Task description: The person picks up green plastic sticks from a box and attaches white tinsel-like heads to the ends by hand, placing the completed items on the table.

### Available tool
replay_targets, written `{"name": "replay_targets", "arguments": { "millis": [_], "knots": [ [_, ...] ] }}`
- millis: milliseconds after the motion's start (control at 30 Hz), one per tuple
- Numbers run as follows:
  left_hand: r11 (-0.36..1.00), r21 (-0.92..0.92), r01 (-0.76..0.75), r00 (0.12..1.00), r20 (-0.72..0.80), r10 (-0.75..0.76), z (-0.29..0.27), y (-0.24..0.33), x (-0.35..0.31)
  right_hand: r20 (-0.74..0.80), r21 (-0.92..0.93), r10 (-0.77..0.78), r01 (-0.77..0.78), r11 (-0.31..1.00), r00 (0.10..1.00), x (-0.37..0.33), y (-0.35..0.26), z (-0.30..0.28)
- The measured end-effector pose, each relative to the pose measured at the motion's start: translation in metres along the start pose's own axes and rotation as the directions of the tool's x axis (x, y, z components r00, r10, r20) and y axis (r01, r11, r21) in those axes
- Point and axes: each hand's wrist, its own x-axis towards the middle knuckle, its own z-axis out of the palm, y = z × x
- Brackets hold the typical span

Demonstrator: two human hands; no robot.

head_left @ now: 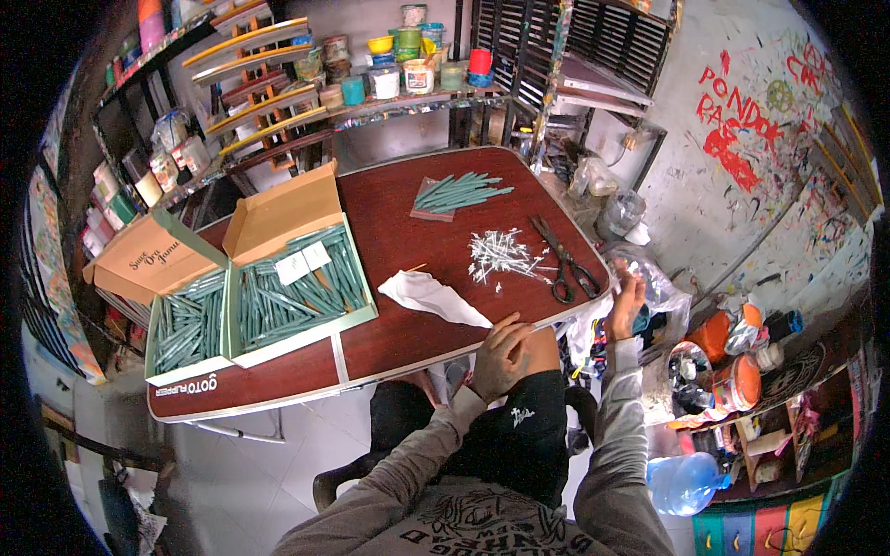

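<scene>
My left hand (502, 355) is at the table's near edge, above my knee. Its fingers are loosely bent with the thumb apart, and I see nothing held in it. Beside its fingertips is the pointed corner of a crumpled white cloth (434, 295); whether they touch I cannot tell. My right hand (629, 308) is raised just past the table's right end, open, fingers pointing up. Nearest to it on the table are black-handled scissors (565, 263) with parted blades. Left of them is a loose pile of thin white sticks (502, 257).
Two open cardboard boxes (369, 313) of slim dark green sticks stand on the left of the dark red table (394, 243). More green sticks (461, 193) lie on a clear plastic bag at the back. Paint pots (385, 83) line a shelf behind. Buckets (737, 382) and a blue water jug (684, 484) are at right.
</scene>
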Motion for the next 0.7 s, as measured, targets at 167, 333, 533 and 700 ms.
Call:
{"name": "replay_targets", "arguments": {
  "millis": [167, 333, 533, 700],
  "knots": [
    [1.0, -0.022, 0.016, 0.995, -0.096, -0.018, 0.003, 0.0, 0.015, 0.085, -0.058, 0.059, -0.054, 0.997, 0.995, 0.036, 0.051, -0.021],
    [0.997, 0.006, 0.078, 0.989, -0.125, -0.076, -0.01, 0.0, 0.011, -0.081, 0.054, 0.114, -0.11, 0.993, 0.99, 0.002, 0.023, 0.011],
    [0.97, -0.128, -0.209, 0.976, 0.032, 0.214, -0.038, -0.009, -0.021, -0.146, -0.009, -0.03, 0.029, 1.0, 0.989, 0.031, 0.036, 0.027],
    [0.891, 0.246, 0.381, 0.848, 0.29, -0.443, 0.001, -0.102, -0.141, -0.126, -0.353, -0.016, -0.03, 0.935, 0.992, 0.07, 0.079, 0.038]
  ]
}}
